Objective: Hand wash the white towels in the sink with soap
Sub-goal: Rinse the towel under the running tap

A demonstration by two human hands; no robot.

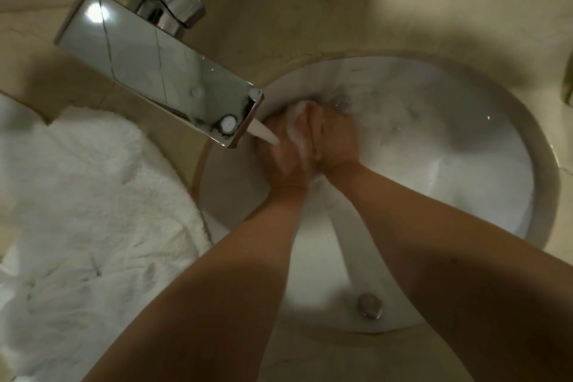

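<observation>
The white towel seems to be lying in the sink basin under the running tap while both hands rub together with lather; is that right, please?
Not quite. The head view shows the white towel lying on the counter to the left of the sink, not in the basin. The rest holds: water runs from the tap onto the left hand and right hand, pressed together with lather.

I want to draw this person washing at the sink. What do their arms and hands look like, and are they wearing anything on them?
Both arms are bare right up to the bottom edge of the picture: no sleeves, gloves, watch or bracelets show. White soap foam clings to the left hand and right hand. The hands are blurry, so rings or nail details cannot be told.
</observation>
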